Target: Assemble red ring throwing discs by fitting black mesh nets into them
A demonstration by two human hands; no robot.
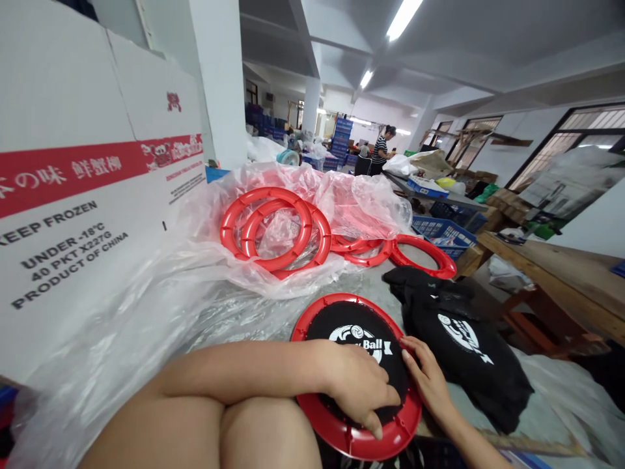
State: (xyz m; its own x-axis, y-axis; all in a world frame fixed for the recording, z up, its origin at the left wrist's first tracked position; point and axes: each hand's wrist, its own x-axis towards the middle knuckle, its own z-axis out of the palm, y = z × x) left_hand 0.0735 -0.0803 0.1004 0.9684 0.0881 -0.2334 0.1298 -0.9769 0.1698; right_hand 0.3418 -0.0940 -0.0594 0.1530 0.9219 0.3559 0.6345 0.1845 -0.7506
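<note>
The person's left grip [364,384] lies palm-down across the black fabric [393,368] stretched inside a red ring [390,435], its fingertips near the lower right of the seam where fabric meets rim; whether those fingers pinch anything cannot be told. The right grip [427,378] sits just beside it, fingers laid over the ring's right edge, the thumb side too hidden to say whether it clasps the rim. The ring is directly beneath both, at the near side of the tabletop [375,286], and being round it has no long axis; the left is nearer its middle, the right nearer its outer edge. White print on the fabric reads "Ball", the word before it partly covered by the left grip. Black cloths [481,365] to the right carry a white print too slanted to read. The carton [97,189] at left reads "KEEP FROZEN", "UNDER -18°C", "40 PKT X227G" and "PRODUCT OF CHINA", below a red band lettered 鮮蟹柳.
</note>
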